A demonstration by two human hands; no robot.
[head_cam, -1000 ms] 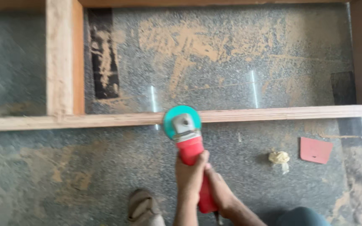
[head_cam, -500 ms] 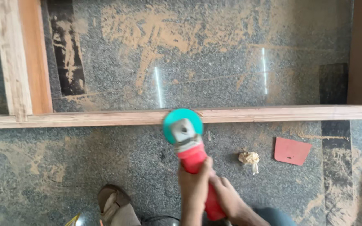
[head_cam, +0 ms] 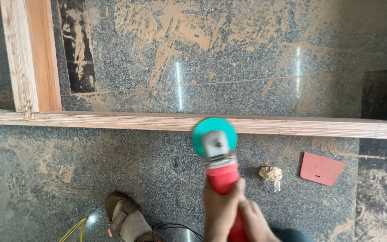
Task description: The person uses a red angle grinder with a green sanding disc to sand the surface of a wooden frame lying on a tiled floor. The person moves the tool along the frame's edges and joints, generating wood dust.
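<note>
Granite floor [head_cam: 113, 170], dusty. Long plywood board [head_cam: 90, 118] on edge across it. Red grinder [head_cam: 218, 154], teal disc touching the board's near edge. Left hand [head_cam: 220, 208] and right hand [head_cam: 254, 224] both wrapped tight round the handle. Keep disc flat, pressure light and even.

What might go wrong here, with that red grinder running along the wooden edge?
Both bare hands, left hand and right hand, grip the red grinder close behind its teal disc; a kick off the plywood edge might throw it back toward them. The foot in an open sandal lies near. The black cord and yellow cable trail by that foot, a possible trip or snag.
</note>
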